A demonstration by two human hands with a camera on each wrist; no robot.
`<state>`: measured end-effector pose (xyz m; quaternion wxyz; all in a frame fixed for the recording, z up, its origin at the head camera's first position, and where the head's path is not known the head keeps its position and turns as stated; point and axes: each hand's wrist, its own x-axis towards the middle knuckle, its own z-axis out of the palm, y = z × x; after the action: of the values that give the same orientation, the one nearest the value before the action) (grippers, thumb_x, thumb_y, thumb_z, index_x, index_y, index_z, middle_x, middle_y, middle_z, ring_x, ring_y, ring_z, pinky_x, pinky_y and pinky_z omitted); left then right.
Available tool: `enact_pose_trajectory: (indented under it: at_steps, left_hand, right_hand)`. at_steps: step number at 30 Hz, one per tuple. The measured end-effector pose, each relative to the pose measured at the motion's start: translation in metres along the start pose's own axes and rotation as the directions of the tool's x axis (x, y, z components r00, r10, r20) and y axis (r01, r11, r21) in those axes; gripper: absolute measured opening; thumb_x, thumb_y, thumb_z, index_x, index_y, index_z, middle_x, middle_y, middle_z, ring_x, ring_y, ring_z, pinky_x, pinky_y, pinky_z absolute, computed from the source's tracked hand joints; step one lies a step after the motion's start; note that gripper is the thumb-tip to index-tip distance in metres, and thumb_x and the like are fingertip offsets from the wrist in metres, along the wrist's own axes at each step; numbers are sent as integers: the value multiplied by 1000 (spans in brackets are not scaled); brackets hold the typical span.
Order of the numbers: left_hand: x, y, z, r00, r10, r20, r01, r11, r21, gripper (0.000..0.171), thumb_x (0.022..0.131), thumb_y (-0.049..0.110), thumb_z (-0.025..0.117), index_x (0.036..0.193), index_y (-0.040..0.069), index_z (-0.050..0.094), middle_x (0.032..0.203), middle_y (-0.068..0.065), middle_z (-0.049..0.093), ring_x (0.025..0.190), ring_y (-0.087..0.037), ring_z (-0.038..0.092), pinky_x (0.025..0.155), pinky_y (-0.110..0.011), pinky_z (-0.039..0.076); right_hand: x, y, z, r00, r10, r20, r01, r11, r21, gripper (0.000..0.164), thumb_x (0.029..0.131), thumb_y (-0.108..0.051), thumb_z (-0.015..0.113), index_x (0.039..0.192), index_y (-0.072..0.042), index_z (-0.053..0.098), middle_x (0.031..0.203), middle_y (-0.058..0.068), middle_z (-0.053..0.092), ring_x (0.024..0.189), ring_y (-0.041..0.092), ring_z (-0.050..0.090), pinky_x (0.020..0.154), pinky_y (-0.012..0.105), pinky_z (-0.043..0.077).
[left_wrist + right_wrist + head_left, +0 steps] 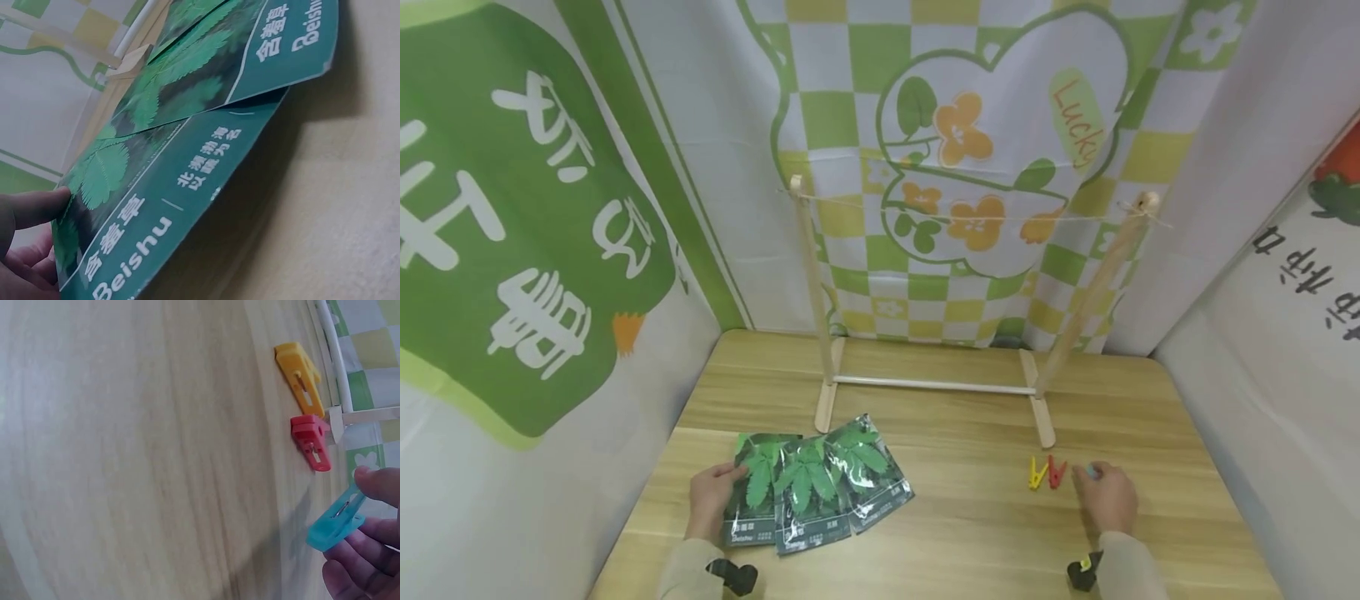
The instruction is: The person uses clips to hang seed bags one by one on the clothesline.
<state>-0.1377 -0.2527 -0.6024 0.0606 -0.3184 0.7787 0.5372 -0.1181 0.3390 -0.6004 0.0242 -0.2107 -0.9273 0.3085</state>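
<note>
Left hand (pixel 711 496): left packet (pixel 757 492), lying at 7 o'clock in the head view, is pinched by its edge in this grip.
Overlapping packets: middle packet (pixel 812 496) and right packet (pixel 868 475) are fanned towards 3 o'clock from it.
Right hand (pixel 1112 497): blue clip (pixel 337 519) is grasped between thumb and fingers, at 4 o'clock.
Loose clips: red clip (pixel 1057 472) is laid at 10 o'clock from that hand, yellow clip (pixel 1037 473) just beside it at 9.
Wooden rack (pixel 936 385): stood towards 12 o'clock on the surface (pixel 970 517).
</note>
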Motion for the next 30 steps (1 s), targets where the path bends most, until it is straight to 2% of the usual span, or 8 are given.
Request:
enact_pose_trajectory:
  at_steps: [3,12,20,28,30]
  left_hand:
    - [0,1,-4,1000,5,2,-5,1000,0,48,97,24,56,131,-9,50,142,-32,41,137,-48,32,115,-60,23]
    - [2,9,-13,1000,9,-15,-10,999,-35,48,96,20,57,132,-11,49,142,-33,41,136,-48,33,115,-58,26]
    - [3,18,-28,997,38,-66,-41,998,-42,47,96,19,56,132,-12,48,141,-33,42,134,-47,37,113,-58,28]
    - [3,23,-46,994,-4,-109,-5,997,-79,51,97,20,56,137,-9,45,147,-31,38,139,-47,32,114,-57,27]
    - [4,24,-46,993,-8,-118,-4,995,-105,51,96,19,58,136,-9,46,145,-30,40,135,-44,37,110,-54,33]
  right_hand:
    - [-2,-1,1,1000,23,10,-23,999,22,51,96,-31,59,124,10,56,117,34,61,106,49,59,88,58,48]
    - [-1,-5,-3,999,24,-41,-20,995,96,46,94,-28,61,121,10,58,113,31,64,100,43,62,83,53,52]
    - [-1,-8,-10,996,92,19,-94,981,167,49,95,-30,60,125,9,55,118,32,61,106,44,60,87,52,50]
    - [2,-8,-12,991,112,71,-125,972,202,53,96,-34,60,130,6,52,125,31,58,111,43,58,89,50,50]
    - [3,-8,-13,989,122,78,-136,966,219,53,95,-34,60,130,5,52,127,31,57,112,43,58,89,49,50]
